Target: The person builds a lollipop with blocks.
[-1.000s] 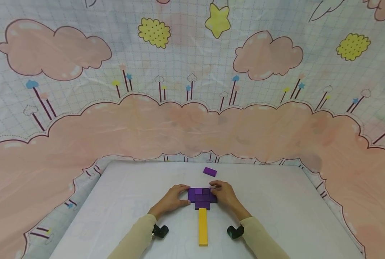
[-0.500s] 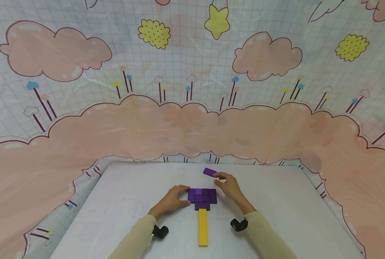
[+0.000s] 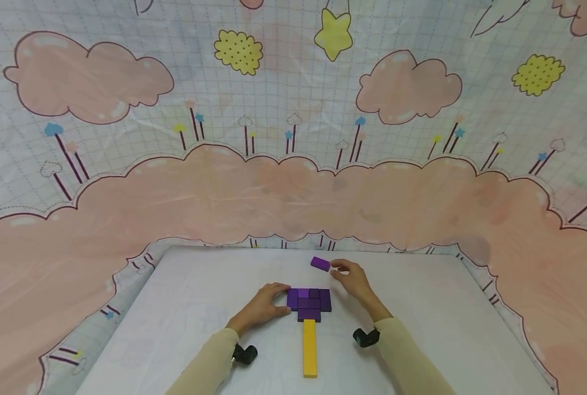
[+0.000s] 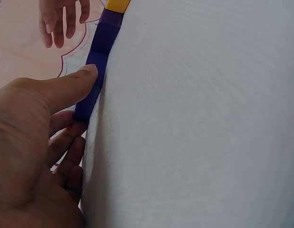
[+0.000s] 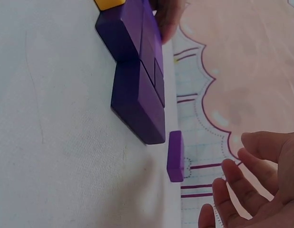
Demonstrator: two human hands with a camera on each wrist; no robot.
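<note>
Several dark purple blocks lie pressed together, with a long yellow block (image 3: 310, 348) running from them toward the near side. My left hand (image 3: 260, 305) holds the leftmost purple block (image 3: 292, 300) between thumb and fingers, one at each end. In the left wrist view its thumb lies against a purple side face (image 4: 97, 59). Beyond the group sits a loose, lighter purple block (image 3: 320, 264). My right hand (image 3: 354, 278) is just right of it. The right wrist view shows the right fingers (image 5: 241, 185) spread and apart from the loose block (image 5: 175, 156).
A white tabletop (image 3: 422, 312) carries everything. Behind it hangs a patterned cloth (image 3: 293, 197) with clouds and stars. Each wrist bears a small black camera, such as the right one (image 3: 366, 337).
My right hand has left the right side of the purple group and moved away from me to the loose block's right. My left hand has stayed in place.
</note>
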